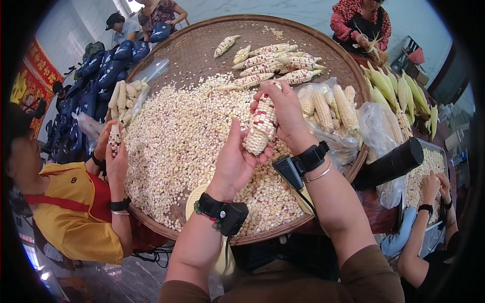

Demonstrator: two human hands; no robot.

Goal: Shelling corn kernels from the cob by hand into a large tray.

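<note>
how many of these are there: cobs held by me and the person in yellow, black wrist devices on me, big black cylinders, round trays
Held cobs: 2 (your cob, co-worker's cob)
Black wrist devices: 2 (left wrist device, right wrist device)
Big black cylinder: 1
Round tray: 1
Total: 6
</note>
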